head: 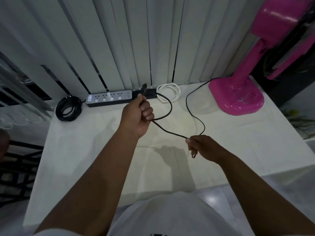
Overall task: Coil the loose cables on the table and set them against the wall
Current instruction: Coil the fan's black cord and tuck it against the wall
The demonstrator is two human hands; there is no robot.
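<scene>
Cables number three on the white table (pixel 85 150): one black coil (pixel 69 107) lying at the far left by the blinds (pixel 119 40), one white coil (pixel 168 92) lying at the far edge just right of the power strip (pixel 109 97), and one loose black cable (pixel 196 116) that runs from the base of the pink fan (pixel 238 97) across the tabletop and up into both hands. One power strip lies along the far edge between the two finished coils, with four round sockets showing on its top.

Raised above the middle of the table, the left hand (pixel 139 114) has its fingers curled tight into a fist round the loose cable; the plug end sticks up out of the top of the fist, and a single loop hangs out to the right of it and comes back under the knuckles. From there the cable slopes down to the right hand (pixel 202 147), which pinches it between thumb and forefinger, the other fingers loosely curled below. Beyond the pinch the cable bends back toward the fan in a slack curve.
</scene>
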